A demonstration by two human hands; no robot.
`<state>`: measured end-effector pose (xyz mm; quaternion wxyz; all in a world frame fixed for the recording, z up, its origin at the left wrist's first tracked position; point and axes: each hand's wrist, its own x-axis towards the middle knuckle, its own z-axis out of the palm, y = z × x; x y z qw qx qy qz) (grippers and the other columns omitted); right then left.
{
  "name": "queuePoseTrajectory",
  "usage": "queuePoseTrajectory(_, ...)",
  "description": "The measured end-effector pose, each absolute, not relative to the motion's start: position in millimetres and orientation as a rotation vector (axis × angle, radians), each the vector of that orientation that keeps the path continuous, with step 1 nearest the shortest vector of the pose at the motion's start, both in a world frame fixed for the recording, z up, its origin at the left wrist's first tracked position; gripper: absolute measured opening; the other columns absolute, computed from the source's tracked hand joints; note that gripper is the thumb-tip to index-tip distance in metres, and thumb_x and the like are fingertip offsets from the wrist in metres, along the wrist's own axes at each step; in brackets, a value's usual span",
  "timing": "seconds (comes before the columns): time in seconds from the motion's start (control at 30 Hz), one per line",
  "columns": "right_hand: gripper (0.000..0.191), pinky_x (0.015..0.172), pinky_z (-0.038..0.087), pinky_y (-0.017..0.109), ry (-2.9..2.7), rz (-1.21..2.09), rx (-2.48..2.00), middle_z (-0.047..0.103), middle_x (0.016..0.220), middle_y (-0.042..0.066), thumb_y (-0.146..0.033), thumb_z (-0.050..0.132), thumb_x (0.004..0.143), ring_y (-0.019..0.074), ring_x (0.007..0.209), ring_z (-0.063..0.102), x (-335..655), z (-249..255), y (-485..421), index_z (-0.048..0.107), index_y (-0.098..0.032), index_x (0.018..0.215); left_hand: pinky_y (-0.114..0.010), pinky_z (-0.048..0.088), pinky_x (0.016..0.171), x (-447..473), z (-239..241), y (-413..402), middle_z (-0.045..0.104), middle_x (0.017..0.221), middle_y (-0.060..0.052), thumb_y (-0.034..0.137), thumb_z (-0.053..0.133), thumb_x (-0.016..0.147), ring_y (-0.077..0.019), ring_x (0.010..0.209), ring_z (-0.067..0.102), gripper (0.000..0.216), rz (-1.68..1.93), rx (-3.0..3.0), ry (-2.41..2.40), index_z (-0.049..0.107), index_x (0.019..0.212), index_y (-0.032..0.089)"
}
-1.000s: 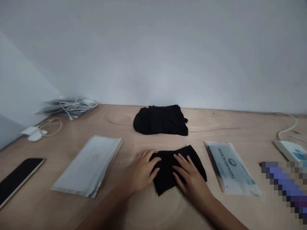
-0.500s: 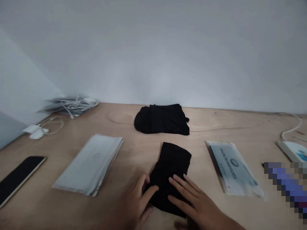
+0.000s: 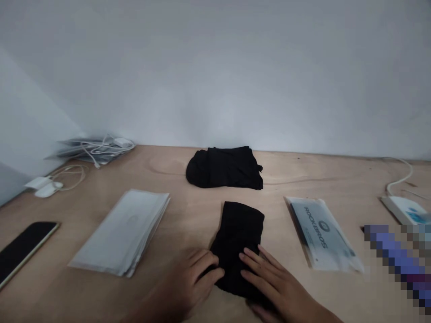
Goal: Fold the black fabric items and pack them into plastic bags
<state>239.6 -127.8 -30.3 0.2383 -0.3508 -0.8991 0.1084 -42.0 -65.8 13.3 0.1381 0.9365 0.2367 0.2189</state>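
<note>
A folded black cloth (image 3: 237, 237) lies flat on the wooden table in front of me. My left hand (image 3: 198, 273) is at its lower left edge, fingers curled and thumb resting on top, closed on that edge. Stretched out over the lower right part lies my right hand (image 3: 269, 278), its fingers apart on the fabric and its thumb partly hidden below the cloth's near edge. Behind it, close to the wall, rests a larger pile of black fabric (image 3: 225, 168), rounded at its left end.
Left of the cloth is a stack of frosted plastic bags (image 3: 123, 231), with a phone (image 3: 23, 246) farther left. Cables on grey packets (image 3: 97, 150) and a white charger (image 3: 42, 184) lie behind. On the right are a ROCKBROS packet (image 3: 323, 237) and a white box (image 3: 404, 210).
My left fingers have come forward over the cloth's left edge, nearer the thumb. My right hand has stayed spread on the cloth. The view has shifted slightly.
</note>
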Motion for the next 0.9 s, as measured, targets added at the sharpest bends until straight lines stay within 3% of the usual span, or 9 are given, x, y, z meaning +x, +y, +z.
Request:
queuePoseTrajectory(0.1, 0.064, 0.113, 0.046, 0.046, -2.336, 0.293, -0.952, 0.064, 0.14, 0.012, -0.009, 0.062, 0.085, 0.0262, 0.132, 0.059, 243.1, -28.8, -132.7, 0.049, -0.024, 0.146, -0.036, 0.058, 0.084, -43.8, 17.8, -70.0, 0.073, 0.099, -0.008, 0.005, 0.049, 0.094, -0.0219, 0.089, 0.069, 0.031, 0.71, 2.677, 0.64, 0.066, 0.115, 0.019)
queuePoseTrajectory(0.2, 0.057, 0.093, 0.061, 0.028, -2.142, 0.491, -1.05, 0.074, 0.121, 0.008, -0.009, 0.058, 0.087, 0.0208, 0.111, 0.072, 245.5, -16.9, -134.4, 0.052, -0.029, 0.14, -0.031, 0.058, 0.086, -43.9, 22.7, -72.8, 0.073, 0.104, -0.007, 0.009, 0.051, 0.097, -0.02, 0.093, 0.071, 0.031, 0.755, 2.519, 0.707, 0.062, 0.123, 0.021)
queuePoseTrajectory(0.27, 0.049, 0.084, 0.063, 0.023, -2.026, 0.641, -1.147, 0.075, 0.116, 0.005, -0.012, 0.057, 0.092, 0.0184, 0.103, 0.075, 246.9, -9.8, -131.3, 0.052, -0.031, 0.136, -0.027, 0.059, 0.082, -40.3, 25.4, -69.8, 0.073, 0.104, -0.005, 0.013, 0.051, 0.098, -0.0184, 0.093, 0.071, 0.029, 0.737, 2.396, 0.789, 0.062, 0.123, 0.023)
queuePoseTrajectory(0.4, 0.032, 0.082, 0.064, 0.029, -1.878, 0.67, -1.347, 0.074, 0.119, 0.005, -0.026, 0.056, 0.098, 0.0212, 0.102, 0.075, 249.1, -12.2, -110.7, 0.055, -0.03, 0.13, -0.033, 0.058, 0.087, -22.5, 25.9, -44.8, 0.075, 0.105, -0.005, 0.024, 0.05, 0.102, -0.0204, 0.095, 0.072, 0.023, 0.654, 2.197, 0.981, 0.068, 0.115, 0.023)
queuePoseTrajectory(0.5, 0.027, 0.075, 0.064, 0.034, -1.831, 0.583, -1.453, 0.074, 0.113, 0.007, -0.031, 0.052, 0.1, 0.0228, 0.09, 0.075, 248.1, -22.3, -84.4, 0.059, -0.026, 0.125, -0.038, 0.056, 0.091, -5.7, 20.7, -17.4, 0.076, 0.106, -0.005, 0.031, 0.048, 0.102, -0.0232, 0.099, 0.071, 0.027, 0.581, 2.127, 1.113, 0.072, 0.112, 0.023)
queuePoseTrajectory(0.67, 0.028, 0.094, 0.056, 0.047, -1.81, 0.466, -1.476, 0.069, 0.113, 0.011, -0.035, 0.051, 0.1, 0.0284, 0.106, 0.066, 246.7, -31.1, -48.3, 0.062, -0.024, 0.123, -0.044, 0.052, 0.099, 8.0, 4.2, 4.6, 0.067, 0.117, -0.011, 0.025, 0.046, 0.1, -0.0278, 0.111, 0.065, 0.03, 0.597, 2.153, 1.278, 0.072, 0.112, 0.018)
queuePoseTrajectory(0.8, 0.033, 0.087, 0.057, 0.046, -1.769, 0.488, -1.506, 0.065, 0.111, 0.012, -0.041, 0.059, 0.096, 0.0276, 0.097, 0.066, 249.1, -34.4, -44.7, 0.061, -0.021, 0.123, -0.047, 0.042, 0.112, 4.0, -6.4, -0.1, 0.051, 0.143, -0.013, 0.028, 0.052, 0.1, -0.0294, 0.134, 0.051, 0.031, 0.645, 2.181, 1.267, 0.064, 0.127, 0.018)
queuePoseTrajectory(0.9, 0.023, 0.08, 0.058, 0.042, -1.756, 0.52, -1.506, 0.065, 0.101, 0.01, -0.04, 0.057, 0.097, 0.0248, 0.086, 0.066, 250.3, -34.0, -48.4, 0.063, -0.021, 0.109, -0.045, 0.045, 0.11, 1.1, -10.3, -0.4, 0.059, 0.136, -0.008, 0.029, 0.059, 0.097, -0.0264, 0.128, 0.056, 0.03, 0.604, 2.184, 1.162, 0.064, 0.126, 0.022)
